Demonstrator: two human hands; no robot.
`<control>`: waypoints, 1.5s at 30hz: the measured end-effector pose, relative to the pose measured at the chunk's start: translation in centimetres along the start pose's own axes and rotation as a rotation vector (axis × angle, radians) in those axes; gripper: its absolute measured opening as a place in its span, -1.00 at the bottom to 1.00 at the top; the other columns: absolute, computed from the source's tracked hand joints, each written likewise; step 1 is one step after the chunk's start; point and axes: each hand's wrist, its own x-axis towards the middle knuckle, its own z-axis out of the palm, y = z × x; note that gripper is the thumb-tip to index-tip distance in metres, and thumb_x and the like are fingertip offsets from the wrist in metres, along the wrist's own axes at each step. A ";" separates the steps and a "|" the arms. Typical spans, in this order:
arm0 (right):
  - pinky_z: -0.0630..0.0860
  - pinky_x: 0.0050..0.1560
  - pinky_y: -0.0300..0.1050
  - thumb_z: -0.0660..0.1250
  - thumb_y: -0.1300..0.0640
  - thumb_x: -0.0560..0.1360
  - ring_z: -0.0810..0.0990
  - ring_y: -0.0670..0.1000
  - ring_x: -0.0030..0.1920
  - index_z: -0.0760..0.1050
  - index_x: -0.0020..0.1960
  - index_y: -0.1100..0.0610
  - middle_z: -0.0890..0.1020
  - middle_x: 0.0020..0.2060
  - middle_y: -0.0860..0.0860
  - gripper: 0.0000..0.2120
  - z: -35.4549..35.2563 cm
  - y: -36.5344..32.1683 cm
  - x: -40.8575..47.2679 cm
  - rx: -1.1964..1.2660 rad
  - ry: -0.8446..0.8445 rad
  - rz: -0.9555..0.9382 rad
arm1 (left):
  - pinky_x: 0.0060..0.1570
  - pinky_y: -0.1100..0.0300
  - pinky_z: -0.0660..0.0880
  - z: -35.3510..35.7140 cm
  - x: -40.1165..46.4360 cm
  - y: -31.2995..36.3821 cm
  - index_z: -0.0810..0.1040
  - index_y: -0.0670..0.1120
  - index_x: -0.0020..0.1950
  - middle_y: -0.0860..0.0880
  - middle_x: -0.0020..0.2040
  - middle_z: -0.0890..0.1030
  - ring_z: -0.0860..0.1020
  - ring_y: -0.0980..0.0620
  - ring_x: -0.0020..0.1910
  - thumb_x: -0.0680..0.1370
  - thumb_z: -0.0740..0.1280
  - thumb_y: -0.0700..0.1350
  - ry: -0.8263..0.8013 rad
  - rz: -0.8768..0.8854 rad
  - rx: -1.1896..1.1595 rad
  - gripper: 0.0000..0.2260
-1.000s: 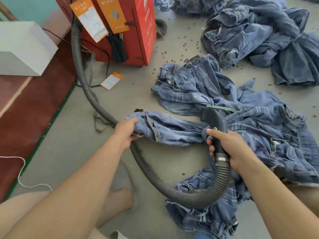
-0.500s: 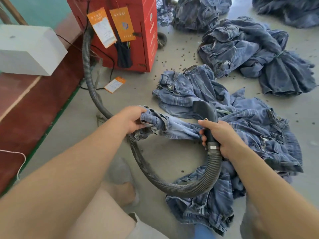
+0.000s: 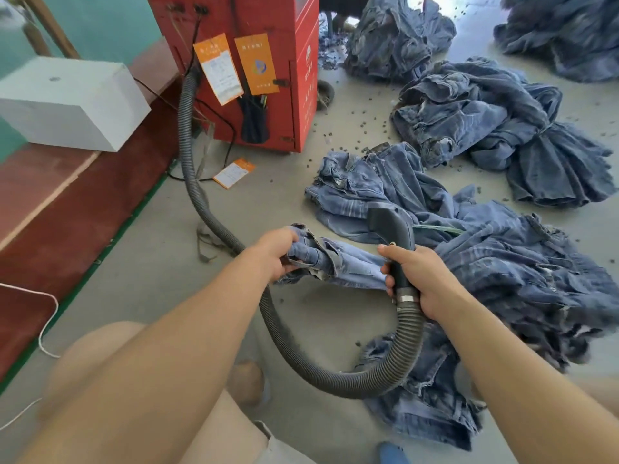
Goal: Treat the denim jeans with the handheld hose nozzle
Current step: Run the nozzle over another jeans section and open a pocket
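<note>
Both hands busy: left hand (image 3: 276,251) grips jeans (image 3: 338,259) (bunched), right hand (image 3: 423,279) nozzle (image 3: 393,226)

Bare forearms (image 3: 187,333) — no sleeves; beige shorts (image 3: 234,440).

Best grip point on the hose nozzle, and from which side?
Take the hose nozzle by its straight black neck just above the metal clamp ring, coming from the right as the right hand does. That narrow round section lets fingers wrap fully; the wide hooded head stays free, and the ribbed hose below would likely flex.
</note>
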 end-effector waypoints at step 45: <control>0.46 -0.42 -0.09 0.54 0.01 0.44 0.51 0.03 -0.48 0.41 0.00 0.09 0.53 -0.40 -0.07 -0.66 -3.1 6.8 3.0 -0.474 -0.215 -0.051 | -0.10 -0.11 0.66 5.3 1.1 -7.4 0.67 -0.30 0.15 -0.35 0.04 0.70 0.73 -0.31 -0.11 0.41 0.40 0.01 -0.186 -0.243 -0.462 -0.54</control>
